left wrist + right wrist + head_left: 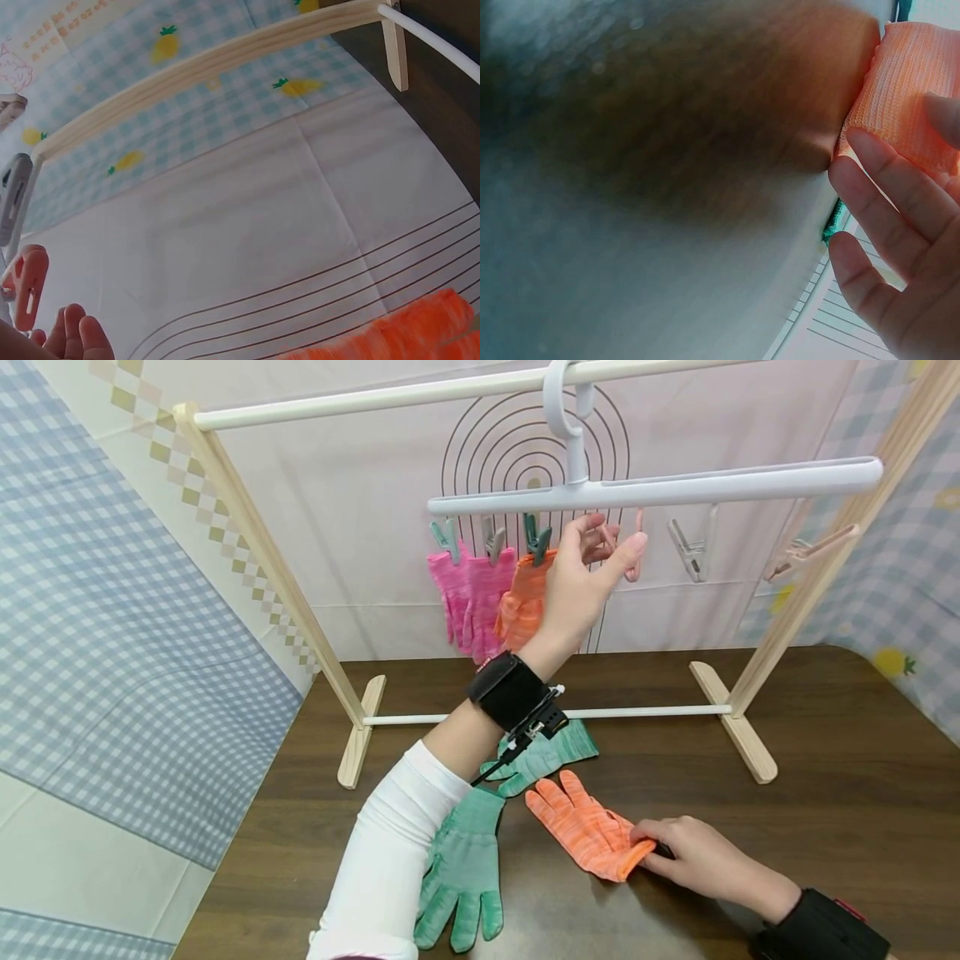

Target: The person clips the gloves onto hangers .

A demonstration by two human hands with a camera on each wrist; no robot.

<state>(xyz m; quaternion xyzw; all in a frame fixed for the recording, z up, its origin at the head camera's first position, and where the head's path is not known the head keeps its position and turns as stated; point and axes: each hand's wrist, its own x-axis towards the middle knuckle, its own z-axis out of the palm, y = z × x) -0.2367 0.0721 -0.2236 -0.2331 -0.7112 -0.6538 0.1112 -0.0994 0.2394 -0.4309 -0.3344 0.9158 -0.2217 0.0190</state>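
- Two hands at work, one raised, one low on the table (825, 760).
- Left hand (581, 578): raised to the white clip hanger (675, 485), which hangs by its hook from the top rail of the wooden drying rack (262, 552). Fingers extended and loosely spread; fingertips sit at the pink clip (636, 556), just right of the hung orange glove. Whether they actually pinch the clip cannot be told from the head view; in the left wrist view the fingertips (75, 337) lie beside the clip (26, 289), seemingly not gripping it.
- Right hand (693, 856): low on the dark wooden table, fingers curled and pinching the cuff end of the loose orange glove (585, 827). Right wrist view confirms fingers (885, 187) bent over the orange knit (911, 90).
- Loose orange glove: lies flat on the table in front of the rack's lower bar, fingers pointing away toward the rack, cuff in the right hand.
- Hung items, left to right: two pink gloves (468, 593) on clips, then one orange glove (525, 597) on a green clip (536, 537).
- Table: two green gloves, one (461, 868) near the left sleeve, one (547, 756) partly under the left wrist.
- Free clips: a grey one (693, 547) and a pale pink one (810, 550) hang empty to the right.
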